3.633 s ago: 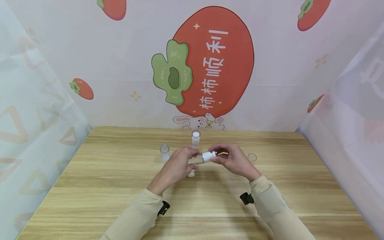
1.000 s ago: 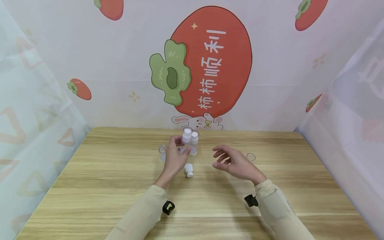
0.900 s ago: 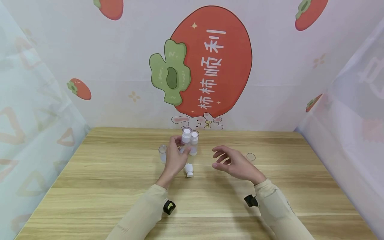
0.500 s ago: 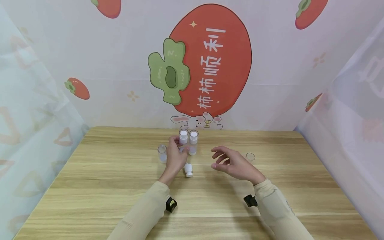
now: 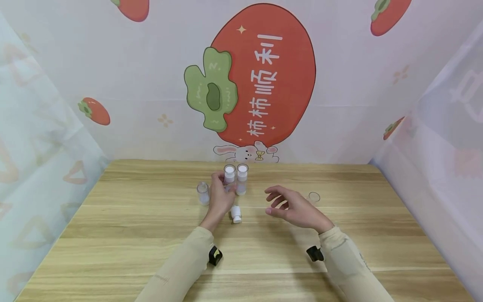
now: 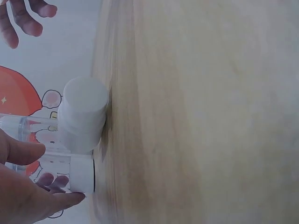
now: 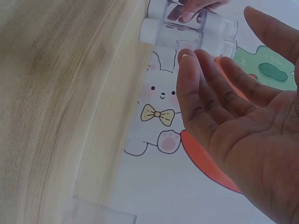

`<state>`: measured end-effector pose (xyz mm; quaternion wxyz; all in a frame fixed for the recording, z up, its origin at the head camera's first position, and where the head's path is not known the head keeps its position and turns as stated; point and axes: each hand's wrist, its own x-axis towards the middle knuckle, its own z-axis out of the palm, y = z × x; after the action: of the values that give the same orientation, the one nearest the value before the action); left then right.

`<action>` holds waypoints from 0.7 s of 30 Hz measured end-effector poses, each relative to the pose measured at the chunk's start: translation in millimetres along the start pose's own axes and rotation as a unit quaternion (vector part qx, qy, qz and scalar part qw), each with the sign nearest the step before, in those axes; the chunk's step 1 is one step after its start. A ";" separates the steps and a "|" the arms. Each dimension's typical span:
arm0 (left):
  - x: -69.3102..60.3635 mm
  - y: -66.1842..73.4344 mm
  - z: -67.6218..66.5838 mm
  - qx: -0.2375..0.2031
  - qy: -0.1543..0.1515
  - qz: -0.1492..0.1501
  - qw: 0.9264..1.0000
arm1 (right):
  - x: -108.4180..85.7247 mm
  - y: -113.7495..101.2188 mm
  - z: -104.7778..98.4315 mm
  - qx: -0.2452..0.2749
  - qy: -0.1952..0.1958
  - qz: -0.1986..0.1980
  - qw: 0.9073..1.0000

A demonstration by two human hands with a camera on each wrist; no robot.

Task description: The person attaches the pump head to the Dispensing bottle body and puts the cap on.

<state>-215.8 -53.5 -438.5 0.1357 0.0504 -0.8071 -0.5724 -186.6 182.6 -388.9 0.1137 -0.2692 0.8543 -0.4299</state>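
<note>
Gripping 1 clear bottle (image 5: 229, 175) in the curled left hand (image 5: 220, 197), at 12 o'clock on the table (image 5: 264, 274). See-through and round, with white parts; standing with long axis vertical, rim pointed up. Just beside a similar 2nd bottle (image 5: 242, 182) at 3 o'clock. Holding the right hand (image 5: 296, 209) loosely spread at 4 o'clock, with nothing in it.

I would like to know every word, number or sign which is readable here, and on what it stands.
"柿柿顺利": on the big red fruit picture, bottom to top in the head view.
Green leaf: marks too small to read.
Clear bottles: no text visible.
Black wrist device: too small to tell.
</note>
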 end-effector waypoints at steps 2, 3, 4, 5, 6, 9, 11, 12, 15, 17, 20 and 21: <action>0.9 -1.2 0.1 0.001 -0.002 -0.004 1.000 | -0.3 0.4 0.4 0.000 -0.002 0.000 1.000; 1.2 -1.4 0.0 0.001 -0.003 -0.006 1.000 | -0.4 0.6 0.6 0.000 -0.003 0.000 1.000; 1.4 -1.6 -0.1 0.001 -0.004 -0.009 1.000 | -0.6 0.8 1.0 0.001 -0.003 0.000 1.000; 1.9 -1.9 -0.1 0.001 -0.006 -0.011 1.000 | -0.9 1.0 1.4 0.002 -0.003 0.000 1.000; 2.2 -2.0 -0.2 -0.001 -0.007 -0.014 1.000 | -1.0 1.2 1.9 0.003 -0.004 0.000 1.000; 2.9 -2.2 -0.3 -0.006 -0.006 -0.019 1.000 | -1.6 1.8 4.1 0.001 -0.004 -0.004 1.000; 3.6 -2.7 -0.3 -0.009 -0.006 -0.020 1.000 | -1.7 2.1 6.0 -0.006 -0.002 -0.011 1.000; 3.8 -2.9 -0.4 -0.010 -0.006 -0.020 1.000 | -1.8 2.3 7.0 -0.010 -0.001 -0.014 1.000; 4.4 -3.1 -0.4 -0.013 -0.008 -0.022 1.000 | -1.6 3.0 9.9 -0.032 0.001 -0.024 0.999; 4.2 -2.5 -0.6 -0.012 -0.009 -0.021 1.000 | -1.5 3.2 11.6 -0.041 0.000 -0.029 0.999; 4.0 -0.8 -1.3 -0.011 -0.012 -0.012 1.000 | -1.5 3.3 14.1 -0.056 -0.001 -0.033 0.998; 3.7 0.0 -1.7 -0.011 -0.013 -0.007 1.000 | -1.6 3.2 14.9 -0.059 -0.002 -0.034 0.998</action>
<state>-218.9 -55.9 -437.4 0.1215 0.0468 -0.8022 -0.5827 -180.1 174.9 -400.6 0.0848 -0.3056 0.8682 -0.3816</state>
